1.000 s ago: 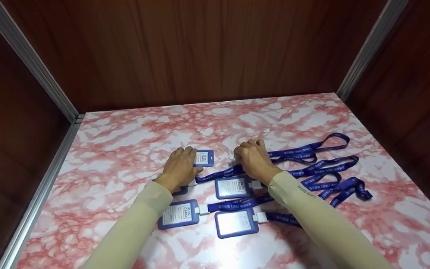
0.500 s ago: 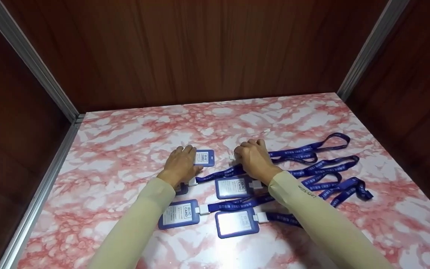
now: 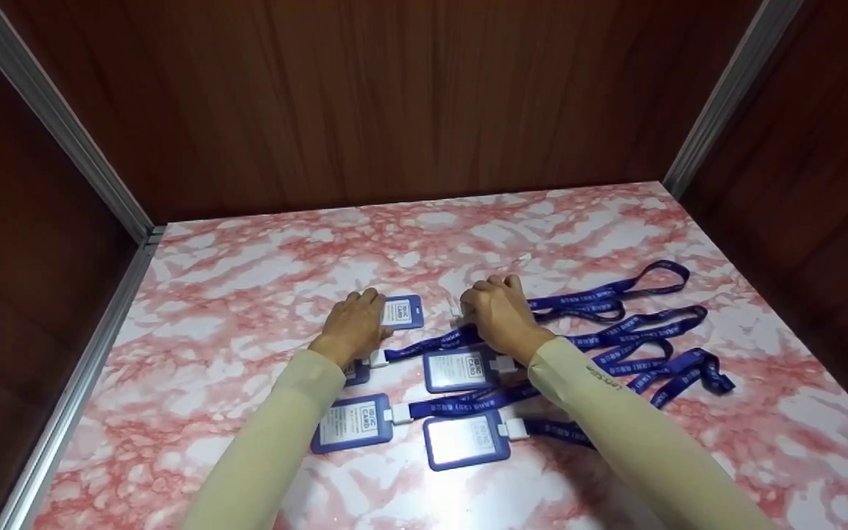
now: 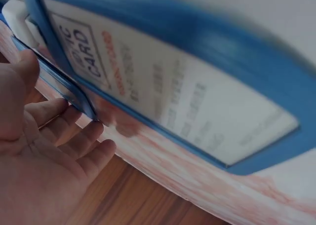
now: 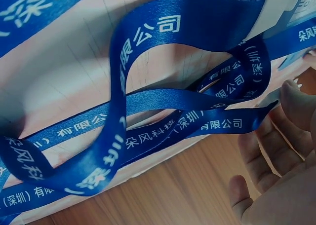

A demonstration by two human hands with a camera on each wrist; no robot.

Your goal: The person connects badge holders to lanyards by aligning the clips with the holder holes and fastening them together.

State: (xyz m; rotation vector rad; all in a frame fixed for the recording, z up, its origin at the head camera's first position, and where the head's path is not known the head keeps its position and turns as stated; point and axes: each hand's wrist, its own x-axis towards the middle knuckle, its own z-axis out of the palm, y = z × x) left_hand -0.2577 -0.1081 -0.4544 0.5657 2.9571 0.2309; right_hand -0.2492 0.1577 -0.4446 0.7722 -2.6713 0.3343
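In the head view my left hand (image 3: 352, 325) holds a blue-framed ID badge holder (image 3: 405, 312), flat or nearly flat at the table's middle. Its slotted end points right. The left wrist view has the thumb on one side of this badge holder (image 4: 61, 84) and fingers on the other. My right hand (image 3: 501, 315) pinches the end of a blue lanyard (image 3: 578, 300) by its white clip (image 3: 457, 308), a short gap right of the badge holder. The right wrist view shows that lanyard (image 5: 222, 126) running into my fingers; the pinched clip is mostly hidden there.
Several more badge holders lie nearer me with lanyards attached, including a left one (image 3: 354, 422), a middle one (image 3: 461, 369) and a glare-covered one (image 3: 467, 440). Another badge holder (image 3: 356, 372) is partly under my left wrist. Lanyard loops (image 3: 678, 320) spread rightward. Wooden panels (image 3: 409, 103) enclose the table.
My left thumb has drawn in slightly and the left forearm has shifted a little to the right. The right hand, badge holders and lanyards stay nearly where they were.
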